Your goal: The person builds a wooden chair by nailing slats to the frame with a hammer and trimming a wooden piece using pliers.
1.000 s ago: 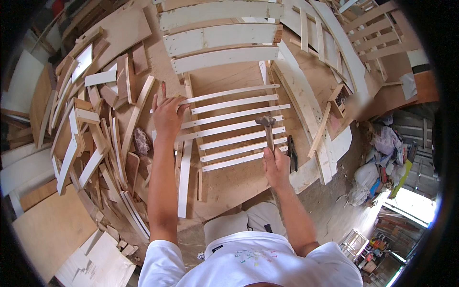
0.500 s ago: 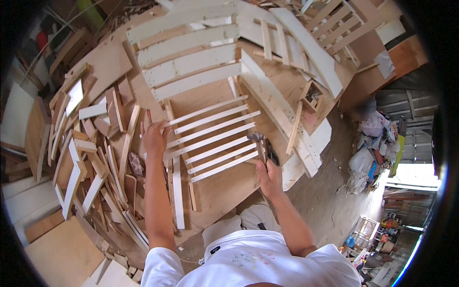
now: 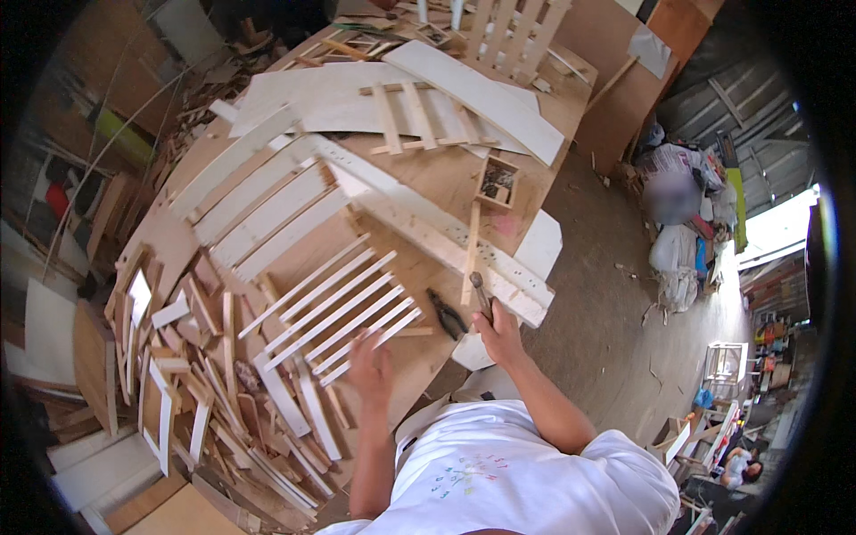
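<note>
My right hand (image 3: 499,336) is closed round the handle of a hammer (image 3: 480,292), its head pointing up and away from me near the table's right side. My left hand (image 3: 369,367) is over the near edge of a slatted wooden frame (image 3: 343,308), close to the ends of its lowest slats. Its fingers look loosely bent and apart, with nothing visible in them. Several narrow white slats lie side by side across the frame's bare-wood rails. Black-handled pliers (image 3: 446,314) lie on the table between the frame and the hammer.
A long white board (image 3: 419,214) crosses the table beyond the frame. A small wooden box (image 3: 497,183) of small dark pieces sits at the right. Wider white slats (image 3: 267,214) lie further off. Offcuts (image 3: 205,357) are heaped at the left. Filled bags (image 3: 673,250) stand on the floor at right.
My left hand has left the slats' left ends and come nearer to me, to the frame's near edge. The hammer remains in my right hand. The view has swung right, and the pliers now show fully.
</note>
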Demonstrator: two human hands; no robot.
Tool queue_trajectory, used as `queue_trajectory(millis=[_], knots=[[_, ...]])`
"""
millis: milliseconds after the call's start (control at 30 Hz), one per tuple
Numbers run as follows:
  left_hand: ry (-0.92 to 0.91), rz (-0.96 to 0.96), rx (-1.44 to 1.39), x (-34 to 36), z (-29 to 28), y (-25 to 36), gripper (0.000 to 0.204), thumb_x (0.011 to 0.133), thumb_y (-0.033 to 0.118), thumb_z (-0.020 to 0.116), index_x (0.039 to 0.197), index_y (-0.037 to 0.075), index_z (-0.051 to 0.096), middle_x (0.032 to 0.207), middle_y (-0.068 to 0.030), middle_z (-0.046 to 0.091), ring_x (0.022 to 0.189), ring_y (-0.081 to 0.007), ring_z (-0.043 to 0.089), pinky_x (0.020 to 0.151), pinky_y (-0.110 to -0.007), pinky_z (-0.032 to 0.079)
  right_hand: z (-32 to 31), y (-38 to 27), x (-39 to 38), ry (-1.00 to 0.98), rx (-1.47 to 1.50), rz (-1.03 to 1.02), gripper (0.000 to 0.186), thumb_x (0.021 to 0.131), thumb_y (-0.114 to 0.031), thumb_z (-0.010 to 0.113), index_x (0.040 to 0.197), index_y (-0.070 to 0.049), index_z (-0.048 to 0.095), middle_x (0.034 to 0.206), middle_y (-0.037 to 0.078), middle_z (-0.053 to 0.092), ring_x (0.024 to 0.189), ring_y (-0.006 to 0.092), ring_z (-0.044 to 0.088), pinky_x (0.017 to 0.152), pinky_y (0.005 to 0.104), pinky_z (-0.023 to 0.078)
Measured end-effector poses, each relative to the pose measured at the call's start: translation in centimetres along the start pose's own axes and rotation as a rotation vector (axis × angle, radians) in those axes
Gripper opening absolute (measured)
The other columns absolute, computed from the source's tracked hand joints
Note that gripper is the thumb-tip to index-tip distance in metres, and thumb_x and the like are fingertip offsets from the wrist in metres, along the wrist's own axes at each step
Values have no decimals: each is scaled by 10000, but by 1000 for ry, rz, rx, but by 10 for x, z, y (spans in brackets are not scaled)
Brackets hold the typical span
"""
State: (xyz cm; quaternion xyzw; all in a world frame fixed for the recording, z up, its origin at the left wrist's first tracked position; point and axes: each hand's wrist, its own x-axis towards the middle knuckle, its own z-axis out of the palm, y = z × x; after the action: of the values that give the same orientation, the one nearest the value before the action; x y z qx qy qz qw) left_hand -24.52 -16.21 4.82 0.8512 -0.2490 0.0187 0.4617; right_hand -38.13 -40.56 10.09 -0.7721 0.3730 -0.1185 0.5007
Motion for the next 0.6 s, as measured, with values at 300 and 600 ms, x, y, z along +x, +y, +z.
queue_trajectory(millis=[300, 600], knots=[[-271, 22, -186, 77, 206, 131, 239, 921, 42, 744, 1154, 96, 765, 1133, -103, 783, 1214, -341, 689, 1151, -532, 450, -104, 55, 217, 155, -261, -31, 309, 945, -223, 752, 1009, 6, 554, 824, 192, 718, 797, 410, 727, 708, 473, 559], [-165, 93, -39, 226, 353, 143, 272, 897, -5, 731, 1165, 39, 737, 1216, -131, 744, 1203, -359, 664, 1032, -475, 523, -154, 91, 360, 5, -371, -29, 300, 917, -193, 779, 1048, -9, 583, 949, 99, 786, 930, 332, 761, 802, 414, 572]])
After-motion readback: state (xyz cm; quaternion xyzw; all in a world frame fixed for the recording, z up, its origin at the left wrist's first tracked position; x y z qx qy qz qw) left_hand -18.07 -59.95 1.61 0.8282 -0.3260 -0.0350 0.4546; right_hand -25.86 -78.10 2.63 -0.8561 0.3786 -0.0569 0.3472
